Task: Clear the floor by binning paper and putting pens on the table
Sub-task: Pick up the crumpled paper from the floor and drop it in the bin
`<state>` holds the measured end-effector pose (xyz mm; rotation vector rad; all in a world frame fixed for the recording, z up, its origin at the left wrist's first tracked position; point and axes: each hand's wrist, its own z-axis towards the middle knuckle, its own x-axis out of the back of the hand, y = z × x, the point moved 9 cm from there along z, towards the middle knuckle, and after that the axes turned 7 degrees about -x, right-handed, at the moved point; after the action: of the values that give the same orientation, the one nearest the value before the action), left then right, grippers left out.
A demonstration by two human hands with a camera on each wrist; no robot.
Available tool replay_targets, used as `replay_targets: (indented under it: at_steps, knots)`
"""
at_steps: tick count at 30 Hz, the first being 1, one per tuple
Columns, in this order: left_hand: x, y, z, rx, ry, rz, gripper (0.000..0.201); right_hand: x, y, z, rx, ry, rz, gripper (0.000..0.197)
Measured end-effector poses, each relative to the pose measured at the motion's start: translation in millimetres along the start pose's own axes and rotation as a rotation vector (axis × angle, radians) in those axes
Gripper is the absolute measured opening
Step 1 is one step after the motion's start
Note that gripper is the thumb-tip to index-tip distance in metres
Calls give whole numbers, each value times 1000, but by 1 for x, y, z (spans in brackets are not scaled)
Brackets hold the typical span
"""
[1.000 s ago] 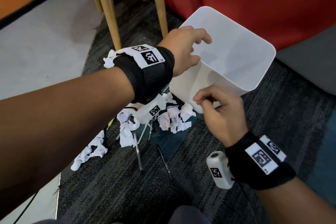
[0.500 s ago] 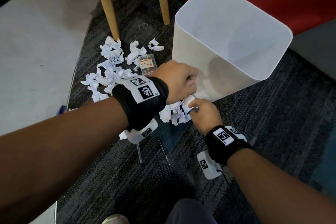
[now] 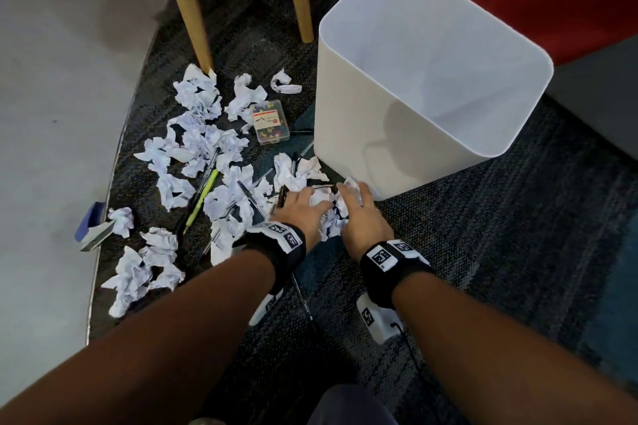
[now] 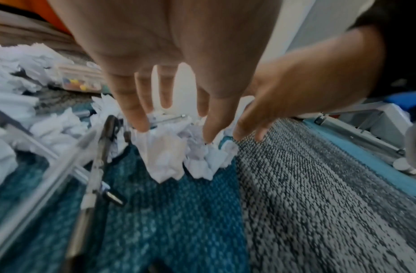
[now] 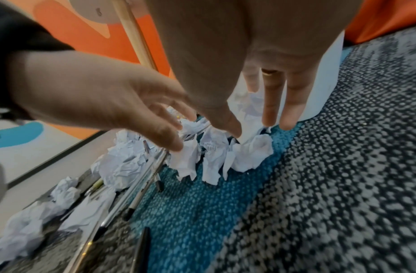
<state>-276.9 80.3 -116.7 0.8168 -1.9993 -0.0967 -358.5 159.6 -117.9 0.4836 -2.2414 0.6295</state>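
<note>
Low in the middle of the head view, our left hand (image 3: 303, 209) and right hand (image 3: 359, 214) sit side by side on the carpet (image 3: 483, 252), fingers spread and straight, reaching down onto a small clump of crumpled paper (image 3: 328, 210) between them. The fingertips (image 4: 141, 123) touch the wads but do not yet curl round them. The white bin (image 3: 414, 79) stands upright just above the hands, its base touching that clump. More paper scraps (image 3: 193, 148) lie scattered to the left, mixed with pens (image 3: 198, 200). A small clear box (image 3: 271, 121) of coloured bits lies near the bin's left wall, below the wooden legs (image 3: 186, 3).
</note>
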Motion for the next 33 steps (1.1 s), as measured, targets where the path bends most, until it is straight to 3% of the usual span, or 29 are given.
replay_targets:
  at_steps: [4,7,13,18,22,25,33]
  knots:
    - [-26,-2,1,48,-93,36,68,2,-1,7,-12,24,-16,79]
    - [-34,-2,0,8,-107,98,69,2,5,13,-97,7,-65,80]
    - [-28,12,-5,-41,26,251,48,-5,21,13,-133,6,-50,44]
    - [-17,30,-7,-23,141,177,30,-6,38,2,-156,41,11,46]
    - [-34,44,2,-137,37,61,27,4,49,-8,-139,88,65,34]
    - [-47,50,3,-189,-6,64,38,20,55,-15,-168,122,108,29]
    - [-74,45,-5,-168,-258,100,48,35,52,-32,-155,170,203,28]
